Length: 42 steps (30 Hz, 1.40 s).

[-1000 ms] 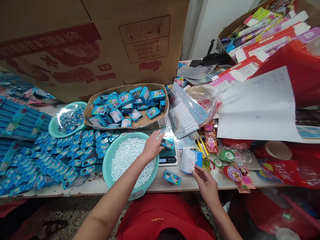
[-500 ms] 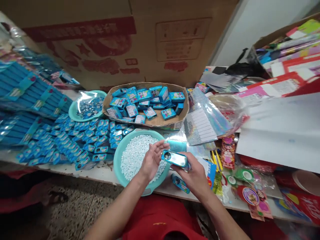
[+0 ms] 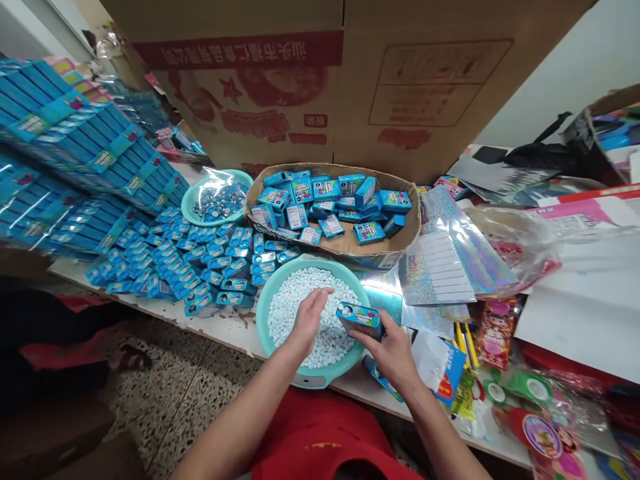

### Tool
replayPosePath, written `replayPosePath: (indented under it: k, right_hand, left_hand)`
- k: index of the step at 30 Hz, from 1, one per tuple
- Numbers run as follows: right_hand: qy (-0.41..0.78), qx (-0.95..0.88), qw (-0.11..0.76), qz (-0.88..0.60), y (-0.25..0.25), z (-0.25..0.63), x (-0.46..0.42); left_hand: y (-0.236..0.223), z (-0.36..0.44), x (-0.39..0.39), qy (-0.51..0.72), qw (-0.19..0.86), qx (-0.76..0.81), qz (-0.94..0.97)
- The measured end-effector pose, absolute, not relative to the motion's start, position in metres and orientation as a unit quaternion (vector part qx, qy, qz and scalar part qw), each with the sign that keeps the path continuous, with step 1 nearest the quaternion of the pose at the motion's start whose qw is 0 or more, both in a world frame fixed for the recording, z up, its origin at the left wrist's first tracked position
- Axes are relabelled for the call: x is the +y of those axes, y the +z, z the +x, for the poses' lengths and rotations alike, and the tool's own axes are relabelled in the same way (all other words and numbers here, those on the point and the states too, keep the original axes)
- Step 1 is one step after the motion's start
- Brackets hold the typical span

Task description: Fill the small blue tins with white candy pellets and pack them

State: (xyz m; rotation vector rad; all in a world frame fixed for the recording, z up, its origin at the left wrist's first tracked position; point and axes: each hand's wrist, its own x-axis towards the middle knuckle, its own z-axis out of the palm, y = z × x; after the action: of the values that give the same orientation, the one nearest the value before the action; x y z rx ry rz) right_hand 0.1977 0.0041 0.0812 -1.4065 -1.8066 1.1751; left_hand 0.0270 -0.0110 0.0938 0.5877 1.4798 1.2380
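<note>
My right hand grips a small blue candy box and holds it over the right rim of a teal bowl full of small white pellets. My left hand hovers over the pellets with its fingers curled loosely, just left of the box; I cannot see anything in it. Another blue box lies on the table under my right wrist.
A cardboard tray of loose blue boxes stands behind the bowl. Rows of blue boxes cover the table's left, with stacked blue packs beyond. A second teal bowl holds shiny pieces. Large cartons stand behind; packaging clutter fills the right.
My left hand took a blue box off the small scale and my right hand now holds it over the bowl. The view has swung left.
</note>
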Motion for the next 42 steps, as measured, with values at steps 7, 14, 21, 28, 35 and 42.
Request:
replayPosePath:
  k: [7, 14, 21, 28, 35, 42]
  right_hand:
    - [0.468, -0.652, 0.290, -0.521, 0.077, 0.197, 0.000]
    - [0.538, -0.575, 0.355, -0.503, 0.071, 0.176, -0.010]
    - [0.420, -0.639, 0.345, -0.544, 0.067, 0.217, -0.026]
    - [0.316, -0.746, 0.133, -0.571, 0.021, 0.278, -0.062]
    - [0.323, -0.703, 0.202, -0.600, 0.041, 0.279, -0.052]
    - [0.230, -0.730, 0.272, -0.584, 0.040, 0.264, 0.034]
  left_hand:
    - [0.085, 0.008, -0.006, 0.397, 0.438, 0.698, 0.403]
    - [0.124, -0.009, -0.020, 0.337, 0.486, 0.554, 0.587]
    - [0.154, -0.064, -0.086, 0.211, 0.313, 0.756, 0.535]
    - [0.051, -0.151, -0.123, 0.070, 0.134, 0.905, 0.398]
    - [0.015, -0.141, -0.120, 0.184, -0.020, 0.861, 0.473]
    - [0.009, -0.037, -0.066, 0.183, 0.075, 0.672, 0.714]
